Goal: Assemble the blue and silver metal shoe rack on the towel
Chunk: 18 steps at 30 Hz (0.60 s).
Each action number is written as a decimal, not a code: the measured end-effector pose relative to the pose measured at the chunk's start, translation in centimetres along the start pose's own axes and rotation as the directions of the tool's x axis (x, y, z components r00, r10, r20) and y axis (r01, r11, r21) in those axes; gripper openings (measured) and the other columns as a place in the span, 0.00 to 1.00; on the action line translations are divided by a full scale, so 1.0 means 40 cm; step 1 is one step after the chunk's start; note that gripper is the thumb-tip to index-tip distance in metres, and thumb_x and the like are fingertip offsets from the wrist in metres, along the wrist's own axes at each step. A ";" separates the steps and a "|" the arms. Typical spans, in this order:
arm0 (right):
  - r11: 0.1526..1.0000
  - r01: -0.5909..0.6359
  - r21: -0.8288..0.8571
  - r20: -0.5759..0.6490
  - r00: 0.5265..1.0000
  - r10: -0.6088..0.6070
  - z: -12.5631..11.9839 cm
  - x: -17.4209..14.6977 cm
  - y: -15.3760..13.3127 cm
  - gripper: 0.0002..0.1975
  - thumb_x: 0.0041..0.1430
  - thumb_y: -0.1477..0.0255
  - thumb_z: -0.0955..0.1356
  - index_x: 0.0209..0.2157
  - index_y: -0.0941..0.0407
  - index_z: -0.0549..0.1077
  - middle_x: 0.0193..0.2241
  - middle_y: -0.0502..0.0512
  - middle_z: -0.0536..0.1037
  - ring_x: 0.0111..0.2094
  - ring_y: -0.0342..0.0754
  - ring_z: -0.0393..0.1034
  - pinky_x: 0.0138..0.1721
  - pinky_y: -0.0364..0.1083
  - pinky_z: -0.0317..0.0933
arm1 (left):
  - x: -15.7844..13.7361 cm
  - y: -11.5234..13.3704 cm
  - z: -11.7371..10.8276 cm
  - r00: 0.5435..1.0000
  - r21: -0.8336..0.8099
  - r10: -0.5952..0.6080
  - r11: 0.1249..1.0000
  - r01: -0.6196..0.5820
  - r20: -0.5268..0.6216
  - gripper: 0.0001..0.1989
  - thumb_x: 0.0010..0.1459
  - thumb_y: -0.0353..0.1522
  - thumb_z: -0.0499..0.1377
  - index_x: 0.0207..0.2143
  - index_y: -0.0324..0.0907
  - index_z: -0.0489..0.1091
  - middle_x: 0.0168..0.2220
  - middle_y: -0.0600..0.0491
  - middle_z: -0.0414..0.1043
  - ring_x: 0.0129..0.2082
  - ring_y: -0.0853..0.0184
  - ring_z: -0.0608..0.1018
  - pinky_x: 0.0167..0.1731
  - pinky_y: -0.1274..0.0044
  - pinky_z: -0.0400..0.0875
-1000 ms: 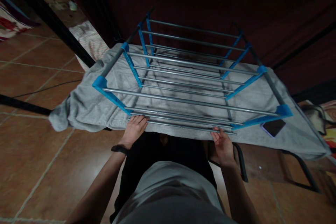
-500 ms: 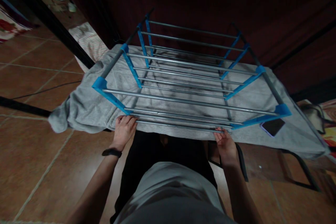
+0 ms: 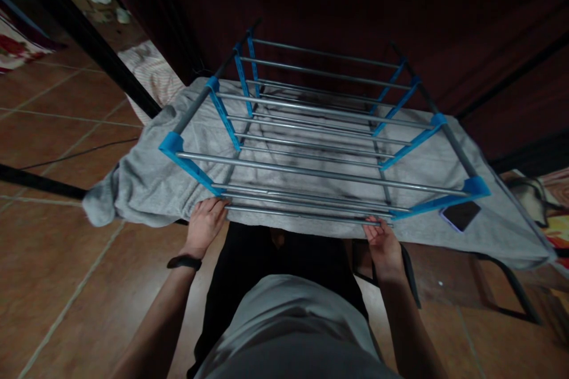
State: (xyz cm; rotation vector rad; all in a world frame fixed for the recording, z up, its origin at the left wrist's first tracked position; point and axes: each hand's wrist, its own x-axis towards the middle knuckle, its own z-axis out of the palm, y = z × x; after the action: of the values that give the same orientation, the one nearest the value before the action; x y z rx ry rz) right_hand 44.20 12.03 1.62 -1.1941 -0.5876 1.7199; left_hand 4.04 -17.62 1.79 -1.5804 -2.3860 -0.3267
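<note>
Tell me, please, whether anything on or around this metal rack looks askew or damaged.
Two things look odd. The grey blanket is bunched at its left end, unlike its flatter middle. The frontmost rod, between the left hand and right hand, seems separate from the blue brackets, though its left end is unclear. No damage shows.

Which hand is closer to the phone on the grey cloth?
Right. The right hand, at the front rod's right end, is left of the phone; the left hand, by the rod's left end, is much farther away.
</note>
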 end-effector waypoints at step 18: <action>0.999 -0.024 -0.021 0.006 1.000 0.024 0.013 -0.011 0.016 0.05 0.53 0.72 0.71 0.33 0.54 0.72 0.32 0.48 0.78 0.36 0.42 0.75 0.49 0.45 0.68 | 0.013 0.030 -0.024 1.000 -0.031 0.030 0.999 -0.030 0.004 0.14 0.63 0.33 0.50 0.44 0.43 0.74 0.36 0.46 0.75 0.39 0.57 0.73 0.42 0.64 0.62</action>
State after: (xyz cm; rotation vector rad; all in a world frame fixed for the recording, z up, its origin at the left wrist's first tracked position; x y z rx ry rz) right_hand 43.49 11.42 1.53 -1.2153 -0.5989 1.7420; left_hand 5.03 -17.05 2.93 -1.6308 -2.3690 -0.3553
